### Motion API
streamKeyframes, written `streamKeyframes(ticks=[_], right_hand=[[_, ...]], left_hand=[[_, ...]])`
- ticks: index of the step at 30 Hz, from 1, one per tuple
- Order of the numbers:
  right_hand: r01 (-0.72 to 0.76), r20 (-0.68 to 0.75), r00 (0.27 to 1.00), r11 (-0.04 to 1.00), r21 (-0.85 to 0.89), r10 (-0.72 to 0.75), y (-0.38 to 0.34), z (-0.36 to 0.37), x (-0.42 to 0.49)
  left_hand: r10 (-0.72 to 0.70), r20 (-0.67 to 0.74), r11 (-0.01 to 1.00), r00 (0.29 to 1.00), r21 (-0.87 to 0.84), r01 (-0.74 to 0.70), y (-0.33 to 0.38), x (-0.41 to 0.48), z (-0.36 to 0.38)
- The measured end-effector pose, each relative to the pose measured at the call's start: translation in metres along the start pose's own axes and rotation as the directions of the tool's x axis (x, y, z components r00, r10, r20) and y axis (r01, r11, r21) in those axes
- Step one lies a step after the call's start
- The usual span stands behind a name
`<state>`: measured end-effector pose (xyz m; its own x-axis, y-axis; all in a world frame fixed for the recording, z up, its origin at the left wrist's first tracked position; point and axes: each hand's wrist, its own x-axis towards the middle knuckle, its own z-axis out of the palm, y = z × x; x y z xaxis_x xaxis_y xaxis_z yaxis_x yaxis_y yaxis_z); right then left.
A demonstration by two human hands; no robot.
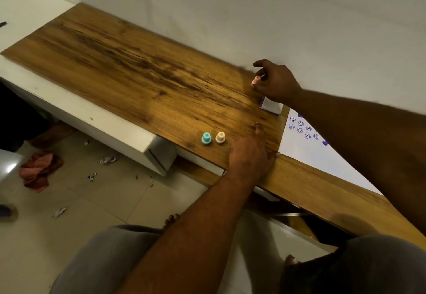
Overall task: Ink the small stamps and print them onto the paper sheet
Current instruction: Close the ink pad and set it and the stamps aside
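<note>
Small pink plastic stamp (255, 80) is pinched in the curled fingers (260, 63) of the right hand (277, 82) above the wooden bench (138, 74), just beyond the white-purple ink pad (271, 105), left hand (251, 155) flat, holding nothing, by the white paper sheet (306, 155); likely inking step, next: press onto pad.

You are looking down along a plain white wall (253, 5) that runs behind a long wooden desktop (129, 67) with dark streaks in its grain, and warm light falls brightest on its near middle. To your left the desktop meets a white counter (27, 17), and under its front edge a white drawer unit (159, 153) juts out above the floor. Below that you have pale floor tiles (103, 201) strewn with small crumpled scraps (107, 158), perhaps paper, and a reddish cloth (39, 169) lies bunched near the left edge.
</note>
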<state>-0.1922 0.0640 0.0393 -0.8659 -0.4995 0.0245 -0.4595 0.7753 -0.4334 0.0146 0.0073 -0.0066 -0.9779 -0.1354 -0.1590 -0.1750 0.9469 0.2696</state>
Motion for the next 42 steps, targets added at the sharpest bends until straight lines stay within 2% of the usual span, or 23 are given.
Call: streamKeyframes(ticks=[8,16,19,22,24,26,27,29,31,34,37,39,42], right_hand=[[-0.117,-0.057,0.992,0.993,-0.021,0.116,0.007,0.008,0.011],[-0.115,-0.058,0.992,0.993,-0.016,0.114,0.017,0.010,0.011],[-0.103,-0.061,0.993,0.995,-0.002,0.102,0.016,0.007,0.010],[-0.038,-0.177,0.983,0.999,0.039,0.044,0.007,-0.001,0.000],[0.059,-0.247,0.968,0.996,0.068,-0.041,-0.008,-0.005,-0.013],[0.206,-0.163,0.969,0.971,0.120,-0.185,-0.029,-0.002,-0.031],[0.267,-0.047,0.964,0.951,0.156,-0.263,-0.041,0.001,-0.042],[0.339,0.225,0.899,0.922,0.185,-0.376,-0.062,0.008,-0.063],[0.428,0.363,0.822,0.896,0.114,-0.439,-0.076,0.017,-0.073],[0.524,0.418,0.765,0.851,0.041,-0.491,-0.086,0.025,-0.075],[0.512,0.468,0.764,0.859,-0.020,-0.445,-0.086,0.030,-0.070],[0.474,0.440,0.804,0.878,-0.068,-0.401,-0.080,0.031,-0.062],[0.338,0.309,0.907,0.932,-0.134,-0.285,-0.066,0.026,-0.041]], left_hand=[[0.003,-0.010,1.000,1.000,0.010,-0.003,-0.002,0.001,0.004],[-0.007,-0.001,1.000,1.000,-0.030,0.007,-0.001,0.001,0.004],[-0.006,0.004,1.000,1.000,-0.017,0.006,-0.001,0.001,0.002],[0.001,-0.008,1.000,1.000,-0.001,-0.001,-0.002,0.000,0.002],[0.002,-0.025,1.000,1.000,0.014,-0.002,-0.002,-0.001,0.001],[0.006,-0.029,1.000,1.000,0.024,-0.005,-0.002,-0.001,0.001],[0.015,-0.029,0.999,0.999,0.033,-0.014,-0.002,-0.001,0.001],[0.051,-0.036,0.995,0.998,0.093,-0.047,-0.003,-0.003,0.002],[0.069,-0.034,0.987,0.997,0.146,-0.063,-0.003,-0.005,0.004],[0.051,0.002,0.981,0.999,0.186,-0.051,-0.004,-0.006,0.002],[0.070,0.023,0.982,0.997,0.174,-0.072,-0.003,-0.005,0.000],[0.066,-0.004,0.990,0.998,0.125,-0.065,-0.004,-0.006,0.001],[0.055,-0.034,0.998,0.998,0.019,-0.054,-0.006,-0.008,0.000]])
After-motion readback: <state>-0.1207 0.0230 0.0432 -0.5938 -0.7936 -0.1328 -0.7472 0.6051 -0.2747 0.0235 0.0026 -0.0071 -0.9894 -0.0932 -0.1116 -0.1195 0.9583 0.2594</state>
